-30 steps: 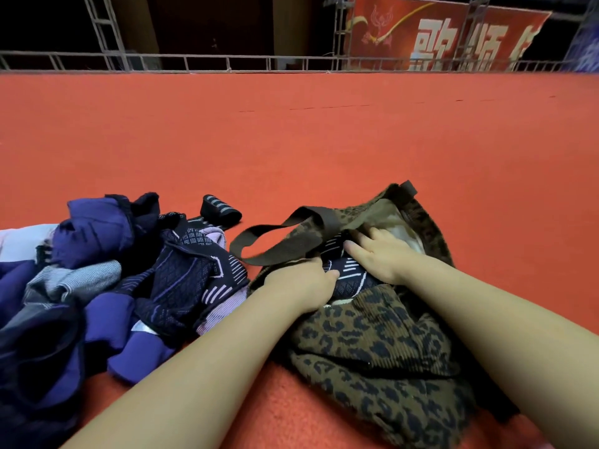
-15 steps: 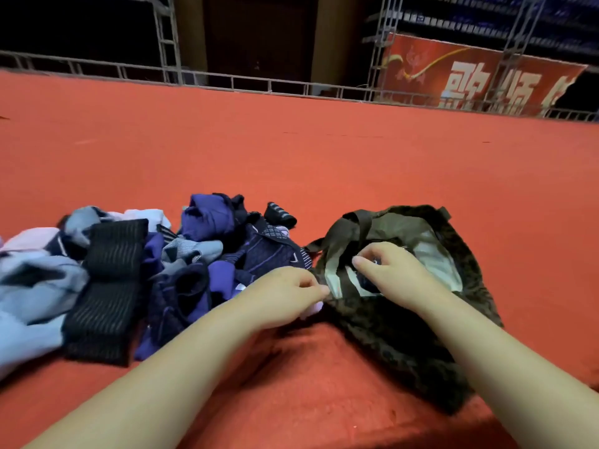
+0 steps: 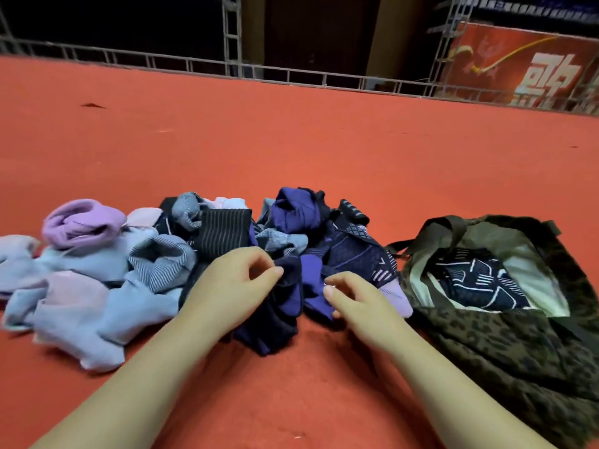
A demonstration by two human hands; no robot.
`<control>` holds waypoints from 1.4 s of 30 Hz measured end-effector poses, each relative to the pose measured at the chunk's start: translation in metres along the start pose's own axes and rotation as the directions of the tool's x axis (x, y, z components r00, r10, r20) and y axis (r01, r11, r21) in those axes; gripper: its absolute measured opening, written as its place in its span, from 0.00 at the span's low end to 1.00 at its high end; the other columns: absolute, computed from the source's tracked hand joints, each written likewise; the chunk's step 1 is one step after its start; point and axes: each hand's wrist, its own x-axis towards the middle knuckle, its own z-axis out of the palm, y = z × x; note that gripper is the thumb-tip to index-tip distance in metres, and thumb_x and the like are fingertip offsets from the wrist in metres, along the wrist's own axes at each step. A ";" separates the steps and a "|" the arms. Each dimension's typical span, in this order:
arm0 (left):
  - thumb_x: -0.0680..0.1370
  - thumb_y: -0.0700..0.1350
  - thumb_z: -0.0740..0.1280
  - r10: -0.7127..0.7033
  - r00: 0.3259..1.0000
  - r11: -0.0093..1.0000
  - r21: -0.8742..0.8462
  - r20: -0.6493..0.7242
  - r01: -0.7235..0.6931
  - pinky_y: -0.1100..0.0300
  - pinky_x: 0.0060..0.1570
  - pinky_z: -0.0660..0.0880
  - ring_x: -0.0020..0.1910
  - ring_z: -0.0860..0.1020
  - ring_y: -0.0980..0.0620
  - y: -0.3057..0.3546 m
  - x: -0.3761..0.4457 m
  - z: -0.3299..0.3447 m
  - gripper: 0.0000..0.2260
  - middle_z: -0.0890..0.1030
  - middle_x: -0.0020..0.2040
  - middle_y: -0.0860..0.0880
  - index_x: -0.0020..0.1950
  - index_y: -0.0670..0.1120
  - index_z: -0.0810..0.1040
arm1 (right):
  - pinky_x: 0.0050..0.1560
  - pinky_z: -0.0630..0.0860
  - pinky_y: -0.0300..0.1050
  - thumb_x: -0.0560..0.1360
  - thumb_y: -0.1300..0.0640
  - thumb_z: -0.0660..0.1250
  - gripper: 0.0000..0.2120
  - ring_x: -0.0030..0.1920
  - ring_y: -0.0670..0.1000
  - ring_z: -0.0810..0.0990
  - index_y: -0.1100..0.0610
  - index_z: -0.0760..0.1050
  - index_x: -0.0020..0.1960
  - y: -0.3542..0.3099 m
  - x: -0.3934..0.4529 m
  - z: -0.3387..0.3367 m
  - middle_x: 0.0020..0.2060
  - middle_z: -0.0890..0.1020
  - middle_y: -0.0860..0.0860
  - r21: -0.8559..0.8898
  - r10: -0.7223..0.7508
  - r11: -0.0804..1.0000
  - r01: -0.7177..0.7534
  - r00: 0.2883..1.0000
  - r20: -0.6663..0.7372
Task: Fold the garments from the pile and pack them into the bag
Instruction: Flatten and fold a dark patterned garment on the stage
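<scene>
Leopard-print bag (image 3: 505,345): patterned navy garment (image 3: 476,283) inside | both hands' fingers curled, seemingly pinching purple garment (image 3: 293,298)

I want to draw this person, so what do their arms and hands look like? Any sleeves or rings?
Both forearms are bare, with no sleeves in view. The left hand and right hand wear no gloves, and no rings, watch or bracelet show. The fingernails look short and unpainted.

Jumbled garment pile (image 3: 155,267) lies left of the open leopard-print bag (image 3: 505,338).
</scene>
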 end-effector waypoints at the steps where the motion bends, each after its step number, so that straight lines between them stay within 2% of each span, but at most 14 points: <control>1: 0.74 0.52 0.67 -0.044 0.998 0.999 0.017 -0.041 0.045 0.59 0.42 0.72 0.38 0.77 0.59 -0.005 0.001 -0.003 0.07 0.79 0.37 0.55 0.40 0.51 0.76 | 0.41 0.75 0.41 0.78 0.50 0.62 0.02 0.38 0.46 0.78 0.46 0.73 0.49 -0.004 0.003 0.006 0.43 0.79 0.48 0.058 0.020 0.998 -0.020 1.000 0.002; 4: 0.73 0.61 0.64 -0.254 0.961 0.967 0.046 0.109 0.250 0.57 0.47 0.74 0.40 0.79 0.56 -0.023 0.005 -0.003 0.13 0.79 0.38 0.55 0.49 0.53 0.74 | 0.26 0.68 0.39 0.79 0.46 0.58 0.09 0.34 0.49 0.80 0.49 0.73 0.50 -0.018 0.013 0.022 0.42 0.79 0.47 0.224 0.083 0.970 -0.093 0.995 0.054; 7: 0.71 0.63 0.66 -0.287 0.926 0.958 0.086 0.246 0.274 0.58 0.42 0.74 0.37 0.79 0.57 -0.035 0.004 0.007 0.18 0.79 0.36 0.55 0.54 0.54 0.71 | 0.29 0.66 0.41 0.79 0.41 0.57 0.13 0.33 0.50 0.77 0.49 0.74 0.48 -0.031 0.023 0.032 0.37 0.78 0.49 0.227 0.115 0.965 -0.131 0.990 0.079; 10: 0.69 0.51 0.75 -0.252 0.939 0.908 -0.278 0.235 0.313 0.58 0.36 0.73 0.32 0.77 0.56 -0.041 0.000 0.015 0.20 0.78 0.34 0.52 0.57 0.49 0.73 | 0.38 0.74 0.46 0.77 0.41 0.62 0.14 0.35 0.48 0.77 0.52 0.75 0.47 -0.038 0.033 0.047 0.35 0.79 0.46 0.196 0.077 0.977 -0.079 0.997 0.020; 13: 0.66 0.42 0.74 -0.192 0.974 0.721 -0.657 0.116 0.221 0.56 0.39 0.75 0.35 0.78 0.54 -0.039 -0.002 0.008 0.21 0.80 0.33 0.50 0.55 0.49 0.73 | 0.55 0.78 0.53 0.73 0.41 0.65 0.17 0.49 0.48 0.83 0.53 0.79 0.51 -0.047 0.038 0.064 0.45 0.85 0.47 0.372 0.005 0.928 0.008 0.999 -0.033; 16: 0.69 0.34 0.72 -0.125 0.992 0.600 -0.795 0.019 0.090 0.62 0.41 0.78 0.39 0.81 0.54 -0.035 -0.002 -0.007 0.20 0.82 0.40 0.47 0.55 0.50 0.71 | 0.46 0.79 0.40 0.77 0.50 0.64 0.11 0.46 0.45 0.84 0.56 0.80 0.52 -0.063 0.043 0.073 0.43 0.86 0.48 0.571 -0.037 0.818 0.067 0.997 -0.064; 19: 0.67 0.36 0.70 -0.094 0.995 0.490 -0.870 0.014 0.059 0.61 0.43 0.78 0.44 0.82 0.52 -0.036 -0.005 -0.015 0.21 0.83 0.45 0.47 0.57 0.49 0.72 | 0.37 0.75 0.32 0.80 0.60 0.60 0.09 0.38 0.40 0.82 0.58 0.79 0.48 -0.065 0.046 0.075 0.36 0.85 0.45 0.597 -0.071 0.794 0.119 0.992 -0.103; 23: 0.68 0.40 0.70 -0.202 0.970 0.417 -0.885 0.135 0.210 0.62 0.39 0.79 0.39 0.82 0.53 -0.053 -0.013 -0.019 0.20 0.84 0.42 0.48 0.58 0.49 0.73 | 0.55 0.78 0.51 0.80 0.60 0.60 0.09 0.52 0.55 0.83 0.59 0.79 0.53 -0.060 0.039 0.083 0.48 0.85 0.56 0.673 -0.047 0.732 0.104 0.994 -0.102; 26: 0.70 0.46 0.65 -0.245 0.934 0.379 -0.861 0.260 0.339 0.62 0.39 0.77 0.40 0.81 0.55 -0.064 -0.022 -0.013 0.15 0.84 0.44 0.50 0.56 0.48 0.75 | 0.55 0.77 0.58 0.75 0.54 0.65 0.13 0.51 0.62 0.82 0.62 0.80 0.52 -0.045 0.028 0.082 0.48 0.84 0.60 0.705 0.007 0.710 -0.013 1.000 0.012; 29: 0.77 0.44 0.61 -0.308 0.912 0.343 -0.863 0.270 0.371 0.62 0.37 0.76 0.37 0.79 0.55 -0.066 -0.026 -0.009 0.06 0.82 0.41 0.49 0.51 0.48 0.77 | 0.40 0.73 0.47 0.69 0.44 0.70 0.20 0.35 0.56 0.78 0.61 0.79 0.49 -0.029 0.012 0.073 0.36 0.82 0.58 0.695 0.076 0.697 -0.176 0.982 0.173; 32: 0.79 0.42 0.60 -0.378 0.905 0.292 -0.902 0.197 0.318 0.65 0.30 0.75 0.30 0.76 0.57 -0.061 -0.029 -0.007 0.05 0.79 0.34 0.49 0.47 0.48 0.75 | 0.24 0.62 0.35 0.68 0.46 0.67 0.15 0.21 0.45 0.64 0.57 0.72 0.45 -0.015 -0.002 0.062 0.23 0.71 0.48 0.704 0.145 0.664 -0.253 0.967 0.211; 38: 0.81 0.37 0.57 -0.435 0.900 0.315 -0.936 0.006 0.159 0.70 0.21 0.67 0.20 0.69 0.63 -0.054 -0.038 -0.019 0.09 0.72 0.23 0.55 0.45 0.46 0.72 | 0.22 0.63 0.34 0.45 0.39 0.82 0.33 0.21 0.43 0.64 0.55 0.73 0.41 0.002 -0.016 0.049 0.24 0.68 0.48 0.783 0.164 0.547 -0.296 0.955 0.247; 40: 0.81 0.36 0.57 -0.435 0.900 0.333 -0.931 -0.014 0.147 0.70 0.21 0.68 0.21 0.70 0.63 -0.055 -0.039 -0.025 0.09 0.73 0.24 0.55 0.44 0.46 0.72 | 0.24 0.68 0.35 0.46 0.41 0.83 0.35 0.24 0.44 0.70 0.57 0.76 0.45 0.004 -0.015 0.047 0.29 0.75 0.50 0.838 0.178 0.469 -0.280 0.959 0.221; 42: 0.80 0.37 0.58 -0.451 0.891 0.360 -0.923 -0.045 0.136 0.67 0.25 0.71 0.23 0.73 0.61 -0.065 -0.040 -0.034 0.08 0.75 0.25 0.55 0.44 0.48 0.72 | 0.35 0.77 0.41 0.59 0.45 0.80 0.31 0.35 0.51 0.80 0.61 0.77 0.55 0.008 -0.012 0.043 0.42 0.83 0.54 0.903 0.251 0.332 -0.273 0.948 0.195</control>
